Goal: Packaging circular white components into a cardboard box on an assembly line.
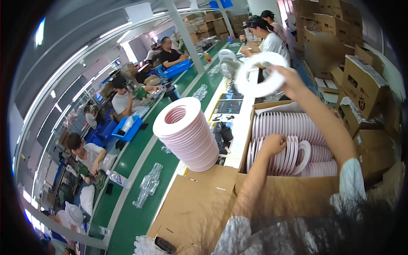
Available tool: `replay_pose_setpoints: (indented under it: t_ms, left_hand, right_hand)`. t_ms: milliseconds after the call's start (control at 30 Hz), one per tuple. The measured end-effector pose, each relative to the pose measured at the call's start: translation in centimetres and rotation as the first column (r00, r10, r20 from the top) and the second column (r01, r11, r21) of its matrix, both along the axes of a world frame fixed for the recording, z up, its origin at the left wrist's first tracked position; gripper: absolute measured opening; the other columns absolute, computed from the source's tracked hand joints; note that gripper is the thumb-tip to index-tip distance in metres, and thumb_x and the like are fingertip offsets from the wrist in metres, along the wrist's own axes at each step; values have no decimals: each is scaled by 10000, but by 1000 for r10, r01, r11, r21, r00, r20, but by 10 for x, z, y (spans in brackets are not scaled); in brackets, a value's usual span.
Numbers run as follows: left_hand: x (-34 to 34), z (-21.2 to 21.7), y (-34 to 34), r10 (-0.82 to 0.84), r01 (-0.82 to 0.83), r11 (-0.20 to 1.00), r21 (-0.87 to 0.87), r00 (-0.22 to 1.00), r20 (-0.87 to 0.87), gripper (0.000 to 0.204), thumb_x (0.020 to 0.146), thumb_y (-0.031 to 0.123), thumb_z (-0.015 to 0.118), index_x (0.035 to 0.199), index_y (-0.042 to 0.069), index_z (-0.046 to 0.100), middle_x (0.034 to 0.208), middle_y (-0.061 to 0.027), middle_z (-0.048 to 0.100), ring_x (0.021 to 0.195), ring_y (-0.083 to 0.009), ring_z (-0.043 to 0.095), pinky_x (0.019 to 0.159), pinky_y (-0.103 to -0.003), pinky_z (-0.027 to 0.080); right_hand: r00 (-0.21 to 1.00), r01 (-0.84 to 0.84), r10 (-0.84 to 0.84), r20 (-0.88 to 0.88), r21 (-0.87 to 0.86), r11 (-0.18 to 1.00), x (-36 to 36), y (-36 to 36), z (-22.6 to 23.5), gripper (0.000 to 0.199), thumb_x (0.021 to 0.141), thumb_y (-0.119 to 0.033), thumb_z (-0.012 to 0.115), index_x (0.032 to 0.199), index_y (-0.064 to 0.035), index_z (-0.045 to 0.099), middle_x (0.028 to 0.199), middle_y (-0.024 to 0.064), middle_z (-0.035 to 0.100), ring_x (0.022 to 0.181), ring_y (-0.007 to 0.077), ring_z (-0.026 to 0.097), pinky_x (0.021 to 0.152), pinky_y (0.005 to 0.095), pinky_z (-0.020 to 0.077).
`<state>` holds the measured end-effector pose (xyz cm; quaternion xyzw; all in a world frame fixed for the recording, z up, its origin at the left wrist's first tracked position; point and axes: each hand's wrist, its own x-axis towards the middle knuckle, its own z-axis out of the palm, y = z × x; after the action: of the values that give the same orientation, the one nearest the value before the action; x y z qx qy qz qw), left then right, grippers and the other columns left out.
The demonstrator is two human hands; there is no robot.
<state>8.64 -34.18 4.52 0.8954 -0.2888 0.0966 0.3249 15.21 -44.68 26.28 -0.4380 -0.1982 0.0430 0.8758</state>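
Factory line: green conveyor belt (140,170) runs left, workers seated along it. Right hand (289,78) is raised, fingers pinching a flat white ring (259,74) by its rim, held upright above the bench. Left hand (272,144) sits in an open cardboard box (280,191), fingers curled on pale pink-white rings (293,127) packed on edge in rows. Stack of pink rings (187,136) stands beside the box. Brown cartons (361,85) piled right, with dark printed marks, probably labels; blue bins (127,127) left.
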Motion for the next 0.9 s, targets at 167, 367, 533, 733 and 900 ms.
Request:
replay_pose_setpoints:
  t_ms: [167, 367, 533, 733, 900]
  left_hand:
    - [3, 5, -11, -5, 6, 1000, -9, 999, 47, 183, 764, 182, 585, 836, 65, 706, 769, -187, 672, 759, -378, 641, 747, -468, 508]
    - [-1, 2, -15, -113, 153, 960, -235, 978, 175, 396, 792, 181, 670, 1172, 83, 613, 1196, -214, 609, 1136, -368, 553, 969, -439, 431]
    - [-27, 29, 0, -107, 139, 889, -437, 989, 98, 610, 809, 315, 733, 1312, 51, 512, 1406, -177, 465, 1322, -332, 395, 1091, -428, 299]
    - [-29, 45, 5, -192, 153, 903, -401, 980, -59, 641, 793, 321, 750, 1322, 60, 500, 1432, -167, 438, 1334, -317, 384, 1089, -426, 303]
    - [-16, 22, -10, -50, 70, 941, -332, 996, 69, 588, 828, 294, 707, 1326, 59, 502, 1420, -175, 455, 1334, -319, 386, 1100, -420, 287]
  right_hand:
    - [997, -48, 55, 45, -137, 989, 7, 154, 32, 635, 858, -11, 619, 1400, 61, 295, 1179, 212, 555, 950, 305, 654, 740, 433, 613]
    - [951, 73, 88, 295, -493, 867, -26, 261, 22, 680, 835, -80, 663, 1399, 92, 325, 1261, 265, 522, 1020, 329, 640, 827, 439, 578]
    - [801, 501, 45, 597, -710, 495, -59, 266, 27, 630, 799, -297, 641, 1289, 71, 495, 1208, 306, 575, 1098, 389, 600, 981, 394, 450]
    - [786, 546, 206, 583, -811, 210, -52, 258, 20, 513, 833, -373, 565, 1113, 54, 609, 1090, 282, 634, 1068, 404, 601, 983, 443, 429]
    - [671, 720, 191, 717, -691, 64, -56, 230, 20, 479, 863, -400, 492, 1101, -19, 656, 1130, 283, 578, 1139, 425, 510, 1001, 483, 381]
